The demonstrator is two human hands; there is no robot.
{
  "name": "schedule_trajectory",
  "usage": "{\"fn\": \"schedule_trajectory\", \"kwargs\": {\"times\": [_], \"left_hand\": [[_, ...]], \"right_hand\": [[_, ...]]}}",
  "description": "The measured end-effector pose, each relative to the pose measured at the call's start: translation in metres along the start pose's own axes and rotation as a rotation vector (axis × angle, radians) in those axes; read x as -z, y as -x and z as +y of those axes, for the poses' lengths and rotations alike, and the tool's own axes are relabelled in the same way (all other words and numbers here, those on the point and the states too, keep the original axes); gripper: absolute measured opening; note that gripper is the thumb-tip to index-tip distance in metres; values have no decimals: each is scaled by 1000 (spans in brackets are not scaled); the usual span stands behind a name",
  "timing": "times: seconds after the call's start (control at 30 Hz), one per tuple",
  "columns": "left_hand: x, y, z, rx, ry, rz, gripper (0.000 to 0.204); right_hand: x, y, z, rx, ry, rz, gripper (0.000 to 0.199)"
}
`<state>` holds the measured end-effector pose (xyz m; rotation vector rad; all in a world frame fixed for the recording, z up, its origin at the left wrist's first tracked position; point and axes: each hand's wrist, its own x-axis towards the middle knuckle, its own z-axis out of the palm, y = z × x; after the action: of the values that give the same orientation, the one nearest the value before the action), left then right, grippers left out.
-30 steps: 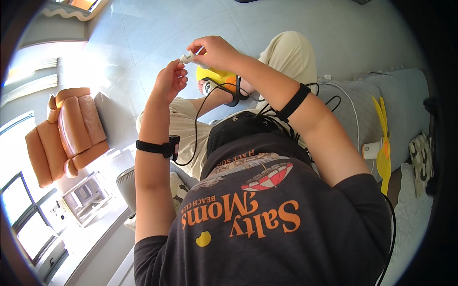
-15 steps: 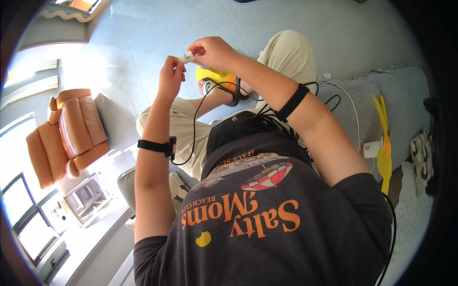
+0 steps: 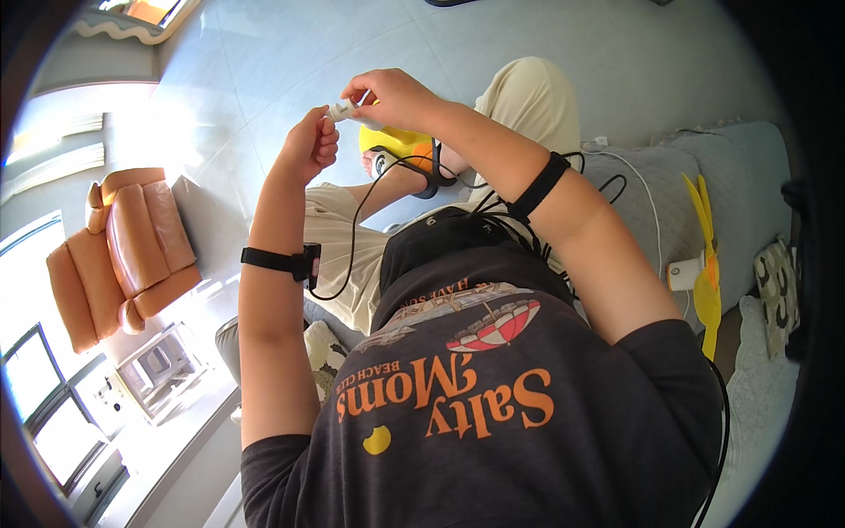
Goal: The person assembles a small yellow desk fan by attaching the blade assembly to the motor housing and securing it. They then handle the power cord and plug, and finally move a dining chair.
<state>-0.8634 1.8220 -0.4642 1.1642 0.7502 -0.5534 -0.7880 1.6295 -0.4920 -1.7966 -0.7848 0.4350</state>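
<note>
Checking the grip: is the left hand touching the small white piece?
Touching: the head view shows left hand fingertips meeting the small white piece, which the right hand pinches.

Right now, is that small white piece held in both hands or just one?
Both: the left hand and right hand pinch opposite ends of the small white piece.

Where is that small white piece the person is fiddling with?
In the head view, the small white piece sits near the top centre, pinched between the left hand and the right hand, above the yellow object.

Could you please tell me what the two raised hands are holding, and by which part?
A small white object, pinched between the right hand and the left hand, one at each end; what it is cannot be told.
</note>
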Motion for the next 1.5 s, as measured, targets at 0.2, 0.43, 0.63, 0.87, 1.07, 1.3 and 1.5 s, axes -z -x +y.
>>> {"fn": "schedule_trajectory", "kwargs": {"times": [0.2,0.43,0.63,0.87,1.07,1.3,1.5], "left_hand": [[3,3,8,152,134,-90,31],[1,5,-7,-209,-138,-33,22],[4,2,-28,-531,-643,171,22],[15,9,-4,-347,-402,1,22],[15,3,-3,-453,-442,57,17],[-2,6,-19,-982,-1089,411,11],[0,9,-12,-432,-245,252,14]], "right_hand": [[0,0,0,12,32,5,24],[-1,1,-1,-41,15,27,27],[-3,0,3,11,3,45,27],[-2,2,-1,27,21,31,25],[0,0,-2,7,2,25,26],[-1,0,-1,-13,19,4,26],[0,-1,0,6,-8,17,28]]}}
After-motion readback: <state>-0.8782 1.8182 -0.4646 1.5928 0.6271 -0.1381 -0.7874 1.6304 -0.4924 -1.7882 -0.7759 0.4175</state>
